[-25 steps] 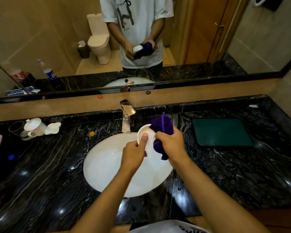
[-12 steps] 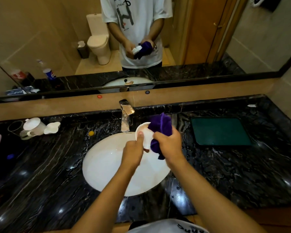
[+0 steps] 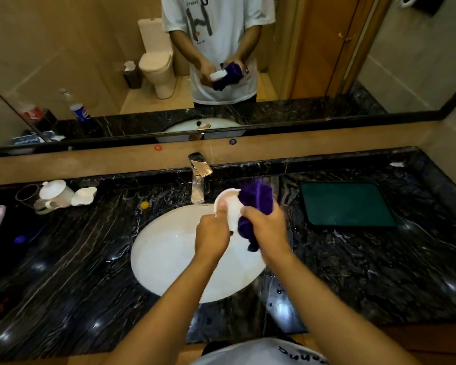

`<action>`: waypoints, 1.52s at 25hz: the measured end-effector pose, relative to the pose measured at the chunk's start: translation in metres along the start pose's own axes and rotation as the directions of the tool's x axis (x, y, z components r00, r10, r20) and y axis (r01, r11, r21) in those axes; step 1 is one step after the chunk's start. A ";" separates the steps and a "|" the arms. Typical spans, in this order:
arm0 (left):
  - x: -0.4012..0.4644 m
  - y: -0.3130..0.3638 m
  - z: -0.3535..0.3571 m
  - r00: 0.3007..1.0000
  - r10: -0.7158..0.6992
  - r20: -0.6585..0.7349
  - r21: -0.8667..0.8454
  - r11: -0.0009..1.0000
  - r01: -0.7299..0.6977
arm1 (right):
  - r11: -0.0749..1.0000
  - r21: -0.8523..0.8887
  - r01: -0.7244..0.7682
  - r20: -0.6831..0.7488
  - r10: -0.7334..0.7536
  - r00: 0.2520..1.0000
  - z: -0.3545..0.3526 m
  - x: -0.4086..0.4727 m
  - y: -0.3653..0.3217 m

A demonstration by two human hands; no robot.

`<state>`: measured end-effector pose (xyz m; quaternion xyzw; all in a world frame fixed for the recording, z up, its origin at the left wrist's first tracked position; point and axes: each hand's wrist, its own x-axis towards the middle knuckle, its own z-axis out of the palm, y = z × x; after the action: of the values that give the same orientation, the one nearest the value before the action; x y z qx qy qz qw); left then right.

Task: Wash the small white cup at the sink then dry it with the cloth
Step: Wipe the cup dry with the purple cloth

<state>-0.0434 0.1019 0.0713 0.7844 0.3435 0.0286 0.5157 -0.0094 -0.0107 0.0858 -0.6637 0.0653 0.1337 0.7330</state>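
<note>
My left hand point(image 3: 211, 237) holds the small white cup point(image 3: 228, 204) above the far side of the white sink basin point(image 3: 169, 256), thumb on its rim, the opening tilted towards me. My right hand point(image 3: 266, 227) grips a bunched purple cloth point(image 3: 256, 200) pressed against the cup's right side and into its opening. A tail of the cloth hangs below my right hand. The chrome faucet point(image 3: 199, 177) stands just left of the cup; no water stream is visible.
On the black marble counter point(image 3: 366, 264), a dark green mat point(image 3: 346, 204) lies at the right. A white teapot point(image 3: 55, 193) and white lid point(image 3: 84, 196) sit at the left, a small yellow object point(image 3: 144, 205) nearer the basin. A mirror point(image 3: 63, 61) spans the wall.
Both hands with the cup and cloth have stayed over the basin. The cloth has shifted slightly against the cup, and the cup's tilt has changed a little.
</note>
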 end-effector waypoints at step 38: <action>0.013 0.013 -0.024 0.966 0.260 0.014 0.235 0.938 -0.256 | 0.997 -0.058 -0.056 0.235 0.068 0.970 -0.029 0.029 -0.033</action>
<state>-0.0362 0.1252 0.0886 0.8777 0.2433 0.0619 0.4082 0.0299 -0.0388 0.1064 -0.6591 -0.0054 0.2362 0.7139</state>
